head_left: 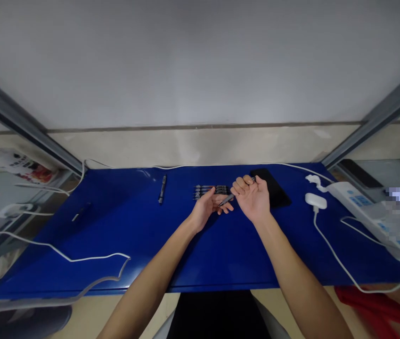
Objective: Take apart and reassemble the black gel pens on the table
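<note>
A grey pen (226,199) lies slantwise between my two hands above the blue table (122,226). Its upper end is gripped by the curled fingers of my right hand (252,200), with the palm turned up. My left hand (209,208) is by the pen's lower tip, its fingers apart; whether they touch the pen is hard to tell. Just behind the left hand, several similar pens (201,187) lie side by side in a row, partly hidden by the fingers. A single pen (162,189) rests farther left.
A dark flat device (276,190) lies behind my right hand. On the right are a white charger (315,201) with its cable and a white power strip (365,212). A small dark stick (80,213) and a white cable (93,257) lie on the left; a bottle (19,162) stands beyond.
</note>
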Tool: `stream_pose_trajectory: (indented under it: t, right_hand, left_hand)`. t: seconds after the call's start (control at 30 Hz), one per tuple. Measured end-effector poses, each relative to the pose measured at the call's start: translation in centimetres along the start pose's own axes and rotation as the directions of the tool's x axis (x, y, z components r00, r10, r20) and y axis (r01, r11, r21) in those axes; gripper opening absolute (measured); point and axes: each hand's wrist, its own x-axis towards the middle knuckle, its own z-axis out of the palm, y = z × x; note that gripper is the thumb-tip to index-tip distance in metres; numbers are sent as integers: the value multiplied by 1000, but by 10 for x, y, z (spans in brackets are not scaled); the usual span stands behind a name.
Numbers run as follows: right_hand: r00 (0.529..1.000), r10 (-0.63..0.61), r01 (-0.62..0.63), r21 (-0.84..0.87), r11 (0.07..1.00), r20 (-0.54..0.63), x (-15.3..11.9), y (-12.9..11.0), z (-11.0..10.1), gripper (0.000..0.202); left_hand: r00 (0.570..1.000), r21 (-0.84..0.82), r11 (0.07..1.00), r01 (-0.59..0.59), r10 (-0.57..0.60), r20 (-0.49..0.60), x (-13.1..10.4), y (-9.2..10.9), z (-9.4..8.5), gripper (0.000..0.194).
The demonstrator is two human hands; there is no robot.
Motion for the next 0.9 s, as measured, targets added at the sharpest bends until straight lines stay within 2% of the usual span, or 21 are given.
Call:
stream_pose_trajectory:
  t: [0.43,0.9]
  right_hand:
    - [1000,-11,11,-29,1000,-14,0,0,1,37]
    - [1000,-4,4,-2,1000,11,-1,-1,1,32]
  left_hand:
    - [1000,-6,1000,4,-4,-4,0,1,1,64]
    - [1000,-1,1000,0,0,4,0,1,0,64]
